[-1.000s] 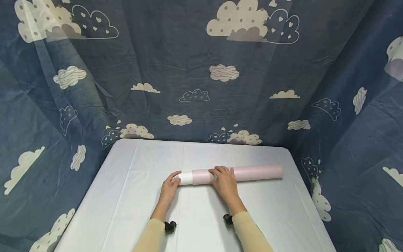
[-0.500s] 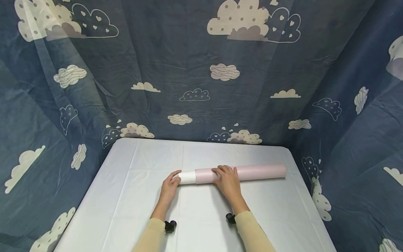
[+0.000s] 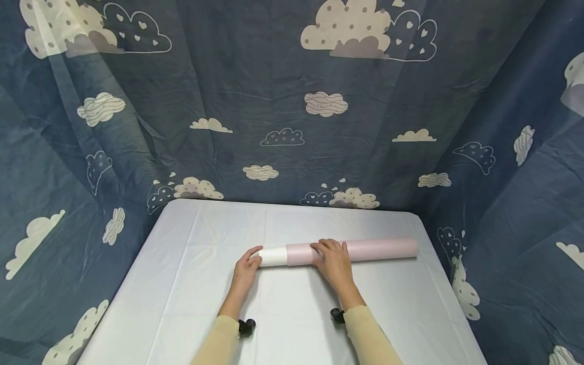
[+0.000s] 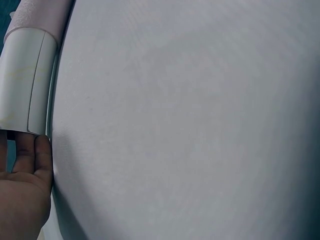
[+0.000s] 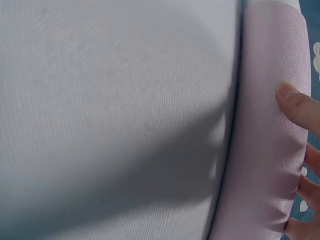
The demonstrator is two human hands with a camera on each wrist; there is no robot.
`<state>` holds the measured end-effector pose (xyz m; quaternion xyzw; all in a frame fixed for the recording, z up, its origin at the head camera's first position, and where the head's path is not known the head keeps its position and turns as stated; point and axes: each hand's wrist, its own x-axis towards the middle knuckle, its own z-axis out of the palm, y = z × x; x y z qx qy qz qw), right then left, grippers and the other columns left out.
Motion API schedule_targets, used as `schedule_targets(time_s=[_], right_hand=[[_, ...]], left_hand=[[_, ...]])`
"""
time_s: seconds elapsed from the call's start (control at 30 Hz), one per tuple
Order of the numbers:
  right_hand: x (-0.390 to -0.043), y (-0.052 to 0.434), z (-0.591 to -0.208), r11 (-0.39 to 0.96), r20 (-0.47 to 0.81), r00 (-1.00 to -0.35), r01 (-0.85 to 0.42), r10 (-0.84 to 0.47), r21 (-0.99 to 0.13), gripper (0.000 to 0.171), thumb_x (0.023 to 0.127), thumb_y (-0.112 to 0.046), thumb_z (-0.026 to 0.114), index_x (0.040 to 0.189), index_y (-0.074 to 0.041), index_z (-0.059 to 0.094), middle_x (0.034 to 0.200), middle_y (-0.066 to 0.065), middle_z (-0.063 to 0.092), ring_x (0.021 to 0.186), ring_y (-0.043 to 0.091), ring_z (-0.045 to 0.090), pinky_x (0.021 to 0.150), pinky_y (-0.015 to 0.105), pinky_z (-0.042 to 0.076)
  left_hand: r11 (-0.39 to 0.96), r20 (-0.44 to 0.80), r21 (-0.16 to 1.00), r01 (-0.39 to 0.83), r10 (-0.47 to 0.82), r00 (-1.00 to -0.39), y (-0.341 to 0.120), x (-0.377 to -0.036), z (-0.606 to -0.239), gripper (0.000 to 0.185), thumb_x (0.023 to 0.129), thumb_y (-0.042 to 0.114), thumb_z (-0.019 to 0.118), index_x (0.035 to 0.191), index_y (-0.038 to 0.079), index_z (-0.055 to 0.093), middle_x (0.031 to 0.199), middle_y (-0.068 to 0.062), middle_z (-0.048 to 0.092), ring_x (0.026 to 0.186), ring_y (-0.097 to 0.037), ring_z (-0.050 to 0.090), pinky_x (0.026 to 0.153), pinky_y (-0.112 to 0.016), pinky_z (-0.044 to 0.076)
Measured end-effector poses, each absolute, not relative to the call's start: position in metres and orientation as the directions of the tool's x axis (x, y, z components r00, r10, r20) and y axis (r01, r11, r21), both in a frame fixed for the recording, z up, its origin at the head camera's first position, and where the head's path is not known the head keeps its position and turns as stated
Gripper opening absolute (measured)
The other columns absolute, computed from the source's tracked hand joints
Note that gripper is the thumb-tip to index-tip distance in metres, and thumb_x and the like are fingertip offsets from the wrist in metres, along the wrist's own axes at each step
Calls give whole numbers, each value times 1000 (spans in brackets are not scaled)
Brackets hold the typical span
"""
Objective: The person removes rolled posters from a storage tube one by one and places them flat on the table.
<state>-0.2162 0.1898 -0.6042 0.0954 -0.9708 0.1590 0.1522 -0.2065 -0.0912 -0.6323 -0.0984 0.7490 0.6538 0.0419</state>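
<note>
Roll: a long pink roll [image 3: 365, 250] with a white inner core [image 3: 272, 256] sticking out of its left end lies crosswise on the table, left to right, a little beyond the table's middle.
Left hand: the left hand [image 3: 246, 268] pinches the white core's left end between thumb and fingers; the left wrist view shows the thumb against that end.
Right hand: the right hand [image 3: 335, 261] rests on top of the pink roll near its left part, fingers curled over it; the right wrist view shows fingertips on the pink surface.
Table: a table [image 3: 191, 304] under a white cloth.
Backdrop: dark blue cloth with cloud prints [image 3: 283, 91] hangs behind and at both sides.
</note>
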Motion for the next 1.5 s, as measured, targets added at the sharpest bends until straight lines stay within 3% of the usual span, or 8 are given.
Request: schedule_targets(time_s=[0.43, 0.9, 1.0, 1.13, 1.2, 1.27, 1.37, 1.5], right_hand=[[-218, 196, -604, 936, 300, -946, -209, -120, -285, 48, 82, -27, 93, 127, -26, 76, 137, 5, 72, 135, 31, 61, 121, 72, 35], [-219, 205, -605, 937, 281, -955, -185, -99, -297, 48, 82, -26, 92, 128, -26, 76, 139, 6, 71, 137, 32, 60, 123, 73, 32], [-218, 207, -606, 934, 287, -953, -186, -96, -304, 48, 82, -25, 93, 127, -26, 76, 139, 7, 71, 137, 33, 60, 123, 73, 32], [-218, 210, -607, 937, 279, -956, -177, -91, -302, 47, 83, -27, 92, 127, -26, 76, 139, 6, 71, 138, 33, 60, 123, 73, 32], [-218, 211, -606, 938, 266, -960, -168, -86, -302, 46, 84, -27, 91, 127, -26, 76, 140, 6, 70, 138, 33, 59, 123, 73, 31], [-218, 212, -605, 939, 256, -963, -163, -84, -304, 46, 84, -27, 91, 128, -26, 76, 140, 6, 70, 139, 33, 59, 123, 73, 31], [-218, 214, -603, 939, 243, -967, -155, -80, -307, 47, 84, -28, 91, 129, -26, 76, 141, 6, 70, 140, 33, 58, 124, 73, 30], [-219, 217, -603, 942, 233, -970, -145, -74, -303, 47, 85, -28, 90, 130, -27, 75, 141, 5, 69, 141, 31, 57, 125, 72, 29]], left_hand=[[129, -182, 973, -193, -95, -979, -91, -207, -632, 36, 107, 19, 61, 143, 25, 67, 126, -12, 78, 65, -9, 42, 64, -24, 38], [127, -176, 974, -186, -88, -981, -91, -207, -632, 36, 108, 18, 60, 143, 23, 66, 125, -16, 78, 49, -5, 30, 53, -23, 33], [127, -181, 973, -193, -100, -978, -91, -207, -631, 36, 107, 18, 61, 143, 23, 67, 124, -14, 79, 59, -6, 42, 62, -23, 39], [127, -194, 970, -208, -112, -974, -90, -207, -632, 36, 108, 17, 60, 142, 23, 67, 124, -9, 79, 98, -10, 65, 92, -31, 50], [121, -203, 969, -217, -115, -972, -89, -207, -633, 36, 108, 18, 60, 142, 24, 67, 124, -7, 80, 117, -14, 67, 106, -38, 49], [115, -202, 970, -215, -113, -973, -90, -207, -634, 36, 108, 17, 59, 143, 23, 66, 122, -8, 80, 122, -17, 66, 111, -42, 47], [114, -199, 971, -211, -108, -974, -90, -207, -634, 36, 108, 18, 60, 143, 24, 66, 118, -7, 81, 111, -15, 65, 104, -36, 47], [113, -194, 972, -204, -97, -976, -91, -208, -634, 36, 108, 19, 59, 144, 24, 66, 105, -10, 79, 78, -11, 52, 82, -27, 42]])
